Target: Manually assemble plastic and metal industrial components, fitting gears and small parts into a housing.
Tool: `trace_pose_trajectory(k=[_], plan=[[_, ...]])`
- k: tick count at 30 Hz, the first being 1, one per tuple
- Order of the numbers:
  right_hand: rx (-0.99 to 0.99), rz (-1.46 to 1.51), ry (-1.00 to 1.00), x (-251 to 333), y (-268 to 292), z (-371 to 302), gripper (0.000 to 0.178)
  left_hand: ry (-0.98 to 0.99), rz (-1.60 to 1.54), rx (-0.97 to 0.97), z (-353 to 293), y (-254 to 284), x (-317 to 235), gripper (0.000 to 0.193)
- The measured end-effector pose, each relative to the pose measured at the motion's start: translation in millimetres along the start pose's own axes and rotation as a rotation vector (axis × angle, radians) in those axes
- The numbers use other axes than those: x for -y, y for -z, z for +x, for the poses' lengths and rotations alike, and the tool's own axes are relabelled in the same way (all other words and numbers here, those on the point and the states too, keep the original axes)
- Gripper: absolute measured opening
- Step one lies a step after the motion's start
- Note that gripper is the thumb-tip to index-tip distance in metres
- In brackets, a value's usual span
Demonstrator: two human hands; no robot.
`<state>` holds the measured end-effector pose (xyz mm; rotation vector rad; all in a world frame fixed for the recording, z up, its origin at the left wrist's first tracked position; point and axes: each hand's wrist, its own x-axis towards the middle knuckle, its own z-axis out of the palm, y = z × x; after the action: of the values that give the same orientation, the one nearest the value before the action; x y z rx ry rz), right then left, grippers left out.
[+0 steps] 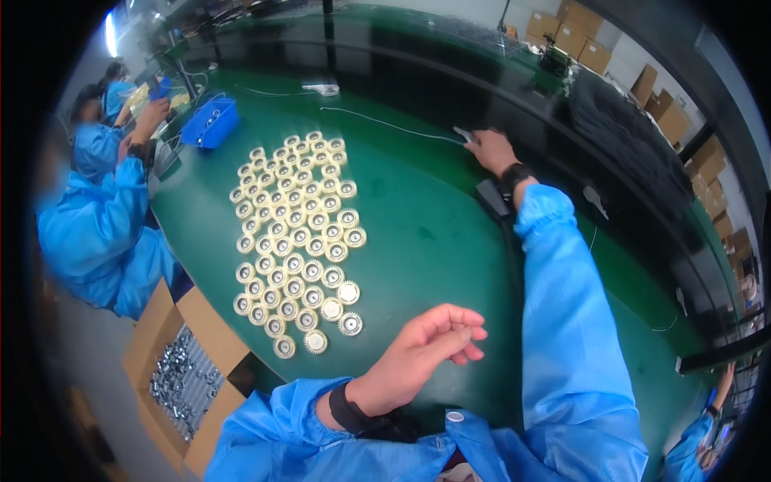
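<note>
At the far right of the gear group, my right hand [491,151] reaches out with its fingers closed on the small grey end of a white cable [385,124], by the black back edge. My left hand [422,353] is over the near part of the bench, thumb and fingers curled together; whatever may be in them is hidden. Just left of it lie many pale cream toothed wheels [297,217] in a tight group, most with a dark ring and metal centre. A few near ones look plain-faced.
The green bench [426,233] carries a blue bin [210,122] and another grey cable end [321,89]. A cardboard box [148,345] of metal parts stands at the lower left. Co-workers in blue sit at the left. Black folded material [626,145] lies behind the bench.
</note>
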<state>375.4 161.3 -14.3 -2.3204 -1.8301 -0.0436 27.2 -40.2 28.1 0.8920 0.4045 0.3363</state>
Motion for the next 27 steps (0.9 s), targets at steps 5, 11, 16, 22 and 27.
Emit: trace_pose_trajectory(k=[5, 11, 16, 22, 27], plan=[[0.179, 1.207, 0.312, 74.6, 125.1, -146.9, 0.052, -0.03, -0.156, 0.029, 5.3, 3.4, -0.2, 0.034], [0.068, 0.541, 0.938, 109.2, 151.0, -274.8, 0.047, -0.077, -0.45, 0.274, 6.1, -4.1, 3.7, 0.052], [0.124, 0.445, 0.821, 103.1, 143.7, -302.8, 0.041, -0.096, -0.504, 0.376, 5.8, -7.2, 14.6, 0.049], [-0.073, 1.166, 0.199, 104.8, 134.1, -281.1, 0.036, -0.148, -0.636, 0.482, 2.7, -10.4, 7.7, 0.053], [0.114, 0.849, 0.328, 145.7, 60.3, -189.8, 0.047, -0.186, -0.576, 0.678, 2.8, -7.5, 11.3, 0.057]])
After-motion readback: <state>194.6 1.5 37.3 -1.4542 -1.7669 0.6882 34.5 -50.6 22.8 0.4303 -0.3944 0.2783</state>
